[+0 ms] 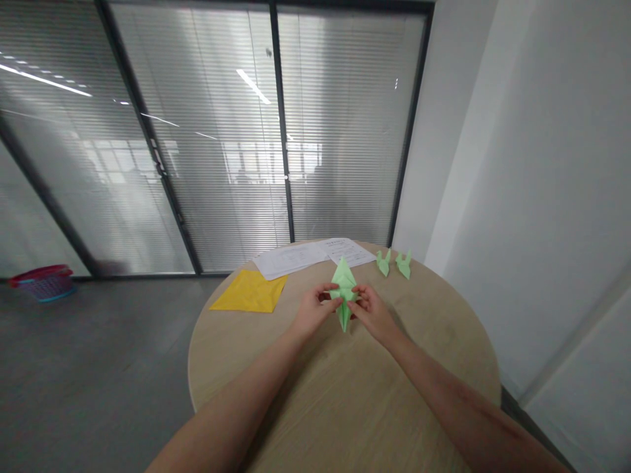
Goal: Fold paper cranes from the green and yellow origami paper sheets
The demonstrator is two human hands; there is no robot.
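Observation:
A light green sheet of folded origami paper (344, 274) is held up over the round table, long and diamond-shaped with points at top and bottom. My left hand (318, 306) pinches its left edge, thumb on the front face. On the opposite edge, my right hand (372, 311) grips it the same way, with the thumb near the middle crease. Some fingertips are hidden behind the paper. Beyond my right hand stand two finished-looking green paper cranes, a left crane (383, 263) and a right crane (404, 265).
The round wooden table (315, 414) lies under my forearms. Printed white sheets (296, 258) rest along its far edge, and a yellow packet (251, 291) lies at the left. A pink and blue basket (46, 284) is on the floor. Glass partitions (221, 131) and a white wall (557, 164) stand close by.

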